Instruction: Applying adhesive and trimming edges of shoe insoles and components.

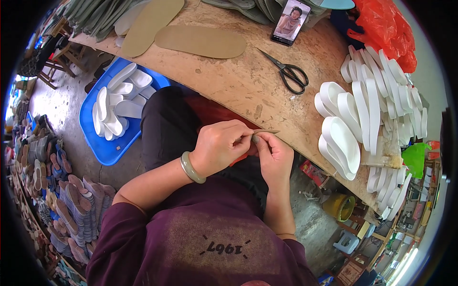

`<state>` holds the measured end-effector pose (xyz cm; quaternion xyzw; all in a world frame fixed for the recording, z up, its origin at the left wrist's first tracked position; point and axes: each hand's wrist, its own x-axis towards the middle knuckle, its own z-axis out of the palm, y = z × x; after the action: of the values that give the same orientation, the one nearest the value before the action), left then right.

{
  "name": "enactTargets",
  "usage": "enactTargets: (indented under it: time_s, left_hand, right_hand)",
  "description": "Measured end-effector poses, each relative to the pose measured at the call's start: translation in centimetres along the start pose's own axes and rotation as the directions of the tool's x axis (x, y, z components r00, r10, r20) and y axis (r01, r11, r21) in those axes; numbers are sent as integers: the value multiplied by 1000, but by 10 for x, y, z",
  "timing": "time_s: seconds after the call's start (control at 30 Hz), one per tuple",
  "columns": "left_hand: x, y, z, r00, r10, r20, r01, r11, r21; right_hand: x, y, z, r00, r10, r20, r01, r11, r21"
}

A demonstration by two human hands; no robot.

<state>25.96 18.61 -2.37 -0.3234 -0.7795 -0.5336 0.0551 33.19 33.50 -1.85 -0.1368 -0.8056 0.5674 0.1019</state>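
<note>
My left hand (222, 147), with a pale bangle at its wrist, and my right hand (275, 155) meet over my lap at the table's near edge. Between their pinched fingertips is a thin brown strip (265, 131), seen almost edge-on; its pointed end sticks out to the right. Most of it is hidden by the fingers, so its full shape cannot be made out. Farther off on the wooden table (229, 86) lie black-handled scissors (292, 77), apart from both hands. Two flat tan sole-shaped sheets (200, 42) rest at the far left of the tabletop.
White shoe soles (339, 145) stand in rows on the table's right. A blue plastic tub (106, 153) holding more white soles sits left of my knee. A phone (289, 23) and a red plastic bag (386, 31) lie at the back. Piled soles (78, 209) cover the left floor.
</note>
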Motion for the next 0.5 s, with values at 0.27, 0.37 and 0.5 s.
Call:
enactTargets:
  time_s: [0.27, 0.37, 0.5]
  left_hand:
    - [0, -1, 3, 999, 32, 2, -32, 999, 27]
    - [3, 2, 1, 960, -257, 113, 277, 935, -221]
    - [1, -5, 5, 825, -463, 325, 560, 584, -588]
  right_hand:
    - [4, -3, -2, 1000, 10, -12, -11, 999, -31]
    - [3, 3, -4, 999, 52, -1, -52, 995, 80]
    - [2, 4, -7, 996, 49, 71, -64, 973, 220]
